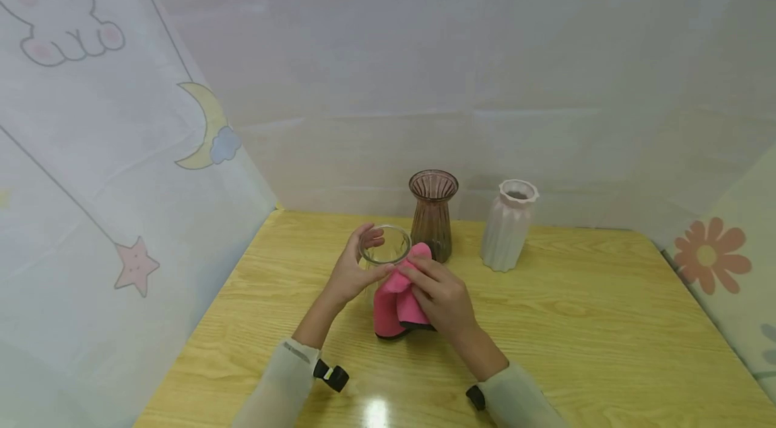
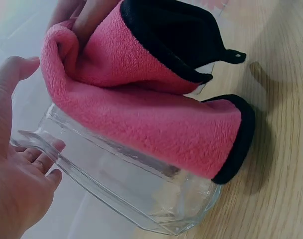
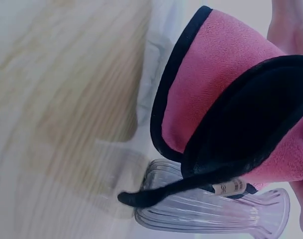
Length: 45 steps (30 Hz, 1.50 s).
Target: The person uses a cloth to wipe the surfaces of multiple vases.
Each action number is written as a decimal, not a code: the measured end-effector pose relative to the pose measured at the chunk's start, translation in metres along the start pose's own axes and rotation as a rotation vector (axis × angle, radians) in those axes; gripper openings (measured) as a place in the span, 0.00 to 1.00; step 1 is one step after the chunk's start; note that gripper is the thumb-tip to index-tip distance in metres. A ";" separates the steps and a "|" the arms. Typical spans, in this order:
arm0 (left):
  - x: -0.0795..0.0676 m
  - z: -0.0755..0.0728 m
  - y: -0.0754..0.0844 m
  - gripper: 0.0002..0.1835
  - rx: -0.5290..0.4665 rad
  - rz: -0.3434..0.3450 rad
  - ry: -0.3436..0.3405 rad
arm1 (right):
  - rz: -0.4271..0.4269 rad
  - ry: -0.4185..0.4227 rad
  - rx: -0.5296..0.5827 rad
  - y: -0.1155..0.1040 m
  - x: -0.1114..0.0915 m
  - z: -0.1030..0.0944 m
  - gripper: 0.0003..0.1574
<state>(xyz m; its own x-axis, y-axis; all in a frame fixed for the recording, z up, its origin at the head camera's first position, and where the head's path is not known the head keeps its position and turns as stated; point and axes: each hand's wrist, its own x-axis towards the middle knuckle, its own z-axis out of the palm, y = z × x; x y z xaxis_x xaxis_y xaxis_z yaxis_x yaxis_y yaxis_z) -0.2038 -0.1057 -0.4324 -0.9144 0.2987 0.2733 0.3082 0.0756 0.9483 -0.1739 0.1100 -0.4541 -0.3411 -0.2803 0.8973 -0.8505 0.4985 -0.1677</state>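
Note:
A clear glass vase (image 1: 385, 246) stands on the wooden table, its lower part partly covered by a pink cloth (image 1: 388, 310) with black edging. My left hand (image 1: 351, 273) holds the vase near its rim, fingers round the far side and thumb at the front. In the left wrist view the glass vase (image 2: 126, 184) shows below the draped cloth (image 2: 151, 124). My right hand (image 1: 445, 296) pinches the cloth at the vase's right side, by the rim. The right wrist view shows the cloth's black underside and hanging loop (image 3: 146, 197).
A brownish-purple ribbed glass vase (image 1: 433, 219) stands just behind the cloth. Right of it is a white fluted vase (image 1: 506, 232) with a scalloped rim. Printed fabric hangs behind the wooden table (image 1: 576, 333) and along its sides.

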 end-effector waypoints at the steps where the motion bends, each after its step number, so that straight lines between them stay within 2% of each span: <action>1: 0.000 0.000 0.000 0.50 -0.003 0.003 -0.001 | 0.002 -0.004 0.004 0.000 0.000 0.001 0.16; 5: 0.002 0.001 0.001 0.49 -0.010 0.018 0.002 | 0.019 -0.045 0.004 -0.001 -0.002 0.001 0.13; 12: 0.003 -0.003 -0.002 0.47 -0.006 0.014 -0.024 | 0.037 -0.109 -0.043 -0.004 -0.006 0.000 0.24; 22: 0.007 -0.009 -0.006 0.47 -0.053 0.013 -0.070 | 0.050 -0.200 -0.117 -0.009 -0.012 -0.002 0.19; 30: 0.010 -0.016 -0.013 0.46 -0.114 0.054 -0.148 | 0.128 -0.368 -0.131 -0.012 -0.021 -0.002 0.19; 35: 0.015 -0.022 -0.016 0.48 -0.119 0.054 -0.212 | 0.167 -0.435 -0.136 -0.013 -0.025 -0.001 0.18; 40: 0.021 -0.031 -0.017 0.50 -0.142 0.033 -0.283 | 0.180 -0.433 -0.130 -0.014 -0.027 -0.002 0.19; 43: 0.021 -0.032 -0.016 0.54 -0.155 0.029 -0.295 | 0.177 -0.360 -0.108 -0.014 -0.025 -0.005 0.20; 45: 0.018 -0.032 -0.015 0.57 -0.152 0.035 -0.274 | 0.171 -0.293 -0.087 -0.013 -0.021 -0.009 0.21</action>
<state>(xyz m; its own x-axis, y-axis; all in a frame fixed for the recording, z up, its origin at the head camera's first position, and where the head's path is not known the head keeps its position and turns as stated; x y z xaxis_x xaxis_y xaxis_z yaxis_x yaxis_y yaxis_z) -0.2335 -0.1314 -0.4365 -0.7928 0.5453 0.2723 0.2768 -0.0760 0.9579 -0.1517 0.1170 -0.4673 -0.5865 -0.4043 0.7018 -0.7386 0.6226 -0.2586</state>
